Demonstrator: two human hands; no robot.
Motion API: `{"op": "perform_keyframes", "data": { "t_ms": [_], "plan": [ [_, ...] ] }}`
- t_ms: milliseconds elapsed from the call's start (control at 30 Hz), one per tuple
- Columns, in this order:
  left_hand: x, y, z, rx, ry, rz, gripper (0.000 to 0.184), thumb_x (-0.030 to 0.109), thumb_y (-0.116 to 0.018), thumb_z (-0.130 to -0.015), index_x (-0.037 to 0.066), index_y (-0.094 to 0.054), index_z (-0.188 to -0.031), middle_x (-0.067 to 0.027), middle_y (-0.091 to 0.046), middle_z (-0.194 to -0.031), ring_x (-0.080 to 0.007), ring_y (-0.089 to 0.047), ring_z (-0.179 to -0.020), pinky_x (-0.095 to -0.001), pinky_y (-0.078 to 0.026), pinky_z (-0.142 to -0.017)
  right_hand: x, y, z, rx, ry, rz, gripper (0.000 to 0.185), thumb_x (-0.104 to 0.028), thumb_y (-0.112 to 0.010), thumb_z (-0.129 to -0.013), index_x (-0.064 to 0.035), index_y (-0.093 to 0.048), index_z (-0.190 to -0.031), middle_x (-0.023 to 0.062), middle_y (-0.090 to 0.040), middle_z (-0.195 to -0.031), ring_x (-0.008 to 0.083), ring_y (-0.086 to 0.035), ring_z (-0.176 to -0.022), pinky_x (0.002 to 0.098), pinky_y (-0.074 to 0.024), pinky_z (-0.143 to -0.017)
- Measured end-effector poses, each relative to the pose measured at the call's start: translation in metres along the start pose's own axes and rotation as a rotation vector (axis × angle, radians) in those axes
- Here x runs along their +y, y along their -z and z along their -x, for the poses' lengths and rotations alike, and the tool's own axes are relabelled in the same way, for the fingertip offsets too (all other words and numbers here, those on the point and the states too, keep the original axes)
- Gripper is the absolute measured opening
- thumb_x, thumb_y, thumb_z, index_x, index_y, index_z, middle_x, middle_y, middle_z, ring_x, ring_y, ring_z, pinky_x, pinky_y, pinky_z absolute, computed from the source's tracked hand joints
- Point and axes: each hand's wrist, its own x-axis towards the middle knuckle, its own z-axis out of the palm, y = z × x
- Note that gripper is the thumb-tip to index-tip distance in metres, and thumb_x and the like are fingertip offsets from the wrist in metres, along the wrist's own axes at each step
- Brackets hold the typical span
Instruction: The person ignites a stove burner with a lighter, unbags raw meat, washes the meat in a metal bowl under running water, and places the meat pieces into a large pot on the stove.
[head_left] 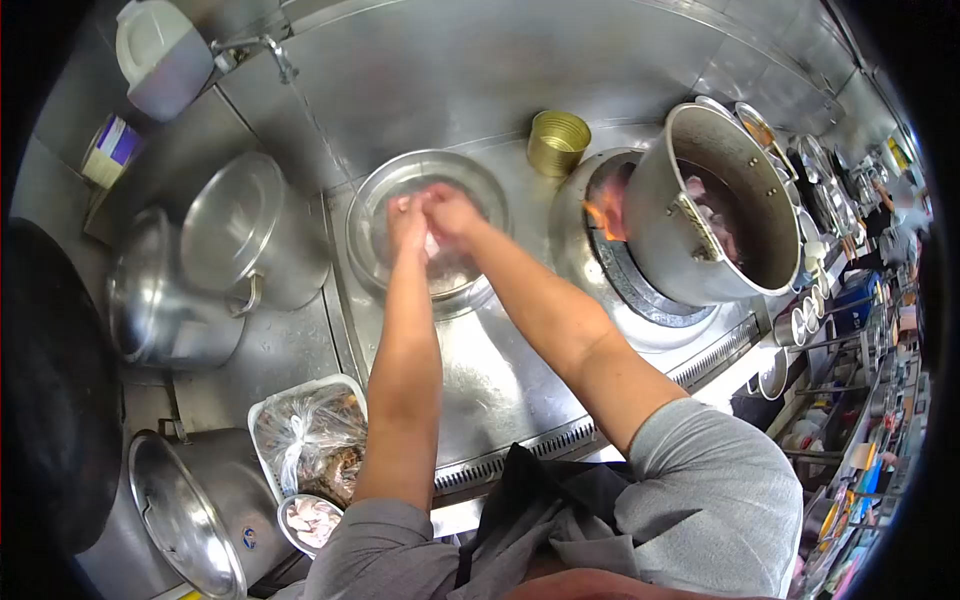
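Observation:
Both my hands are together inside a round metal basin (375, 275) on the steel counter. My left hand (407, 225) has its fingers curled inward, close against my right hand (450, 212), whose fingers are also bent. Motion blurs the fingertips. Something pale pink (432, 245) shows just below and between the hands; its kind is not clear. Inside the basin the surface looks wet and glossy.
A large pot (655, 240) with dark liquid and meat pieces tilts over a burner (645, 285) with flames on its left. Behind are an open tin can (558, 145) and a tap (280, 60). Lidded pots (240, 230), a bagged tub (262, 425) and a bowl of pale pieces (312, 522) stand left.

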Motion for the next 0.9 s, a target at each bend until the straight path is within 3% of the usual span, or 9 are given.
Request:
{"op": "perform_keyframes", "data": {
  "t_ms": [300,433,500,633,667,700,733,833,900],
  "plan": [
    [0.139,-0.152,0.164,-0.339,-0.477,0.065,0.020,0.020,-0.061,-0.093,0.006,-0.054,-0.105,-0.0064,-0.061,-0.088,-0.0133,-0.058,-0.071,-0.0272,-0.048,-0.055,-0.164,0.122,0.188,0.201,0.606,-0.124,0.031,-0.011,-0.062,-0.084,0.0017,-0.057,-0.112,0.0095,-0.063,-0.083,0.0112,-0.058,-0.063,0.0270,-0.0480,-0.053],
    [0.158,-0.256,0.243,-0.521,-0.694,-0.031,0.025,0.021,-0.063,-0.089,0.004,-0.055,-0.106,-0.0116,-0.066,-0.093,-0.0179,-0.063,-0.083,-0.0319,-0.051,-0.073,-0.194,0.214,0.260,0.532,0.823,-0.049,0.032,-0.008,-0.058,-0.085,-0.0025,-0.056,-0.116,0.0069,-0.063,-0.091,0.0121,-0.059,-0.073,0.0265,-0.0500,-0.057],
    [0.130,-0.319,0.255,-0.575,-0.784,-0.018,0.019,0.014,-0.066,-0.086,0.005,-0.058,-0.100,-0.0077,-0.062,-0.085,-0.0164,-0.059,-0.077,-0.0308,-0.051,-0.067,-0.185,0.268,0.272,0.632,0.789,-0.172,0.029,-0.009,-0.058,-0.088,-0.0057,-0.057,-0.116,0.0080,-0.062,-0.097,0.0133,-0.059,-0.080,0.0271,-0.0500,-0.059],
    [0.048,-0.410,0.240,-1.080,-0.093,-0.275,0.034,0.016,-0.063,-0.086,-0.001,-0.056,-0.115,-0.0147,-0.066,-0.091,-0.0198,-0.064,-0.080,-0.0337,-0.053,-0.066,-0.110,0.402,0.250,0.494,0.245,-0.319,0.014,-0.016,-0.059,-0.089,-0.0104,-0.061,-0.102,0.0012,-0.049,-0.058,0.0114,-0.041,-0.040,0.0292,-0.0297,-0.035],
    [0.015,-0.436,0.239,-0.844,-0.344,-0.441,0.045,0.018,-0.062,-0.086,-0.003,-0.050,-0.124,-0.0184,-0.065,-0.098,-0.0234,-0.064,-0.087,-0.0356,-0.053,-0.071,-0.101,0.413,0.251,0.504,0.167,-0.273,0.011,-0.014,-0.057,-0.089,-0.0099,-0.060,-0.099,0.0005,-0.048,-0.056,0.0118,-0.041,-0.038,0.0282,-0.0298,-0.035],
    [-0.011,-0.459,0.232,-0.580,-0.567,-0.610,0.056,0.021,-0.062,-0.087,-0.005,-0.044,-0.133,-0.0220,-0.065,-0.106,-0.0270,-0.065,-0.094,-0.0375,-0.053,-0.076,-0.099,0.425,0.257,0.470,0.129,-0.152,0.012,-0.014,-0.055,-0.090,-0.0104,-0.060,-0.100,0.0010,-0.051,-0.058,0.0123,-0.044,-0.040,0.0278,-0.0337,-0.037],
    [0.015,-0.448,0.240,-0.733,-0.398,-0.571,0.063,0.023,-0.062,-0.087,-0.004,-0.038,-0.138,-0.0247,-0.061,-0.114,-0.0306,-0.061,-0.103,-0.0388,-0.050,-0.084,-0.118,0.401,0.274,0.712,0.088,-0.178,0.016,-0.015,-0.055,-0.090,-0.0112,-0.059,-0.105,0.0023,-0.057,-0.066,0.0123,-0.050,-0.046,0.0283,-0.0378,-0.041],
    [0.063,-0.426,0.244,-0.821,-0.580,-0.701,0.068,0.027,-0.065,-0.085,-0.002,-0.036,-0.140,-0.0281,-0.052,-0.129,-0.0366,-0.052,-0.119,-0.0400,-0.040,-0.101,-0.135,0.431,0.281,0.519,0.026,-0.024,0.046,-0.022,-0.059,-0.090,-0.0126,-0.046,-0.133,0.0083,-0.054,-0.125,0.0264,-0.059,-0.097,0.0445,-0.0551,-0.077],
    [0.102,-0.380,0.242,-0.859,-0.729,-0.478,0.064,0.028,-0.067,-0.084,0.001,-0.042,-0.136,-0.0251,-0.055,-0.126,-0.0360,-0.054,-0.115,-0.0386,-0.040,-0.101,-0.147,0.447,0.298,0.578,0.092,0.193,0.051,-0.023,-0.062,-0.089,-0.0127,-0.044,-0.136,0.0122,-0.048,-0.131,0.0274,-0.059,-0.099,0.0348,-0.0554,-0.071]
  ]
}}
